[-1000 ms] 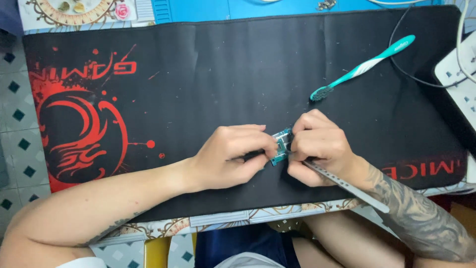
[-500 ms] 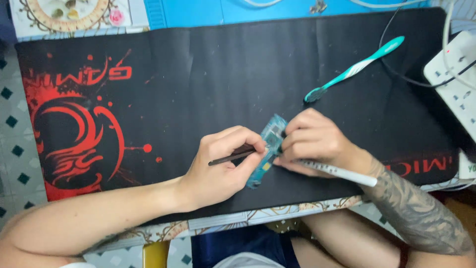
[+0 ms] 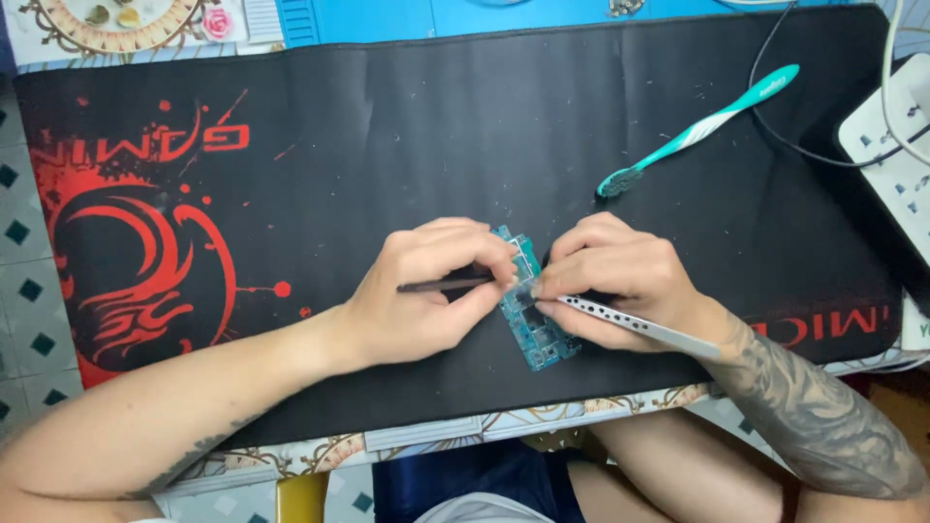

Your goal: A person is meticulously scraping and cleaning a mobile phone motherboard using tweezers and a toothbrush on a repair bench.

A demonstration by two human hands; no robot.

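— Counting what sits on the black desk mat [image 3: 465, 126], how many things do you get?

— One small blue-green circuit board [image 3: 539, 327], low and just right of centre in the frame. One teal and white toothbrush [image 3: 699, 131] in the upper right, well apart from the hands. One white power strip [image 3: 896, 145] at the right edge, with dark cables running up past it.

— And hands?

— Two, both the person's own. The left hand [image 3: 431, 291] lies to the left of the board, fingers curled shut around one thin dark tool [image 3: 441, 286] whose tip points right, towards the board's upper end. The right hand [image 3: 620, 281] is curled over the board's right side, pinching one flat silver tool with a row of holes [image 3: 635, 324]; its handle trails to the lower right, along the tattooed forearm.

— Is the board lifted?

— It seems to rest on the mat, tilted, its upper end between the two hands and its lower end free. Whether the fingers press it down, I cannot tell.

— Anything else?

— One red design at the mat's left end, and blue surface along the top edge.
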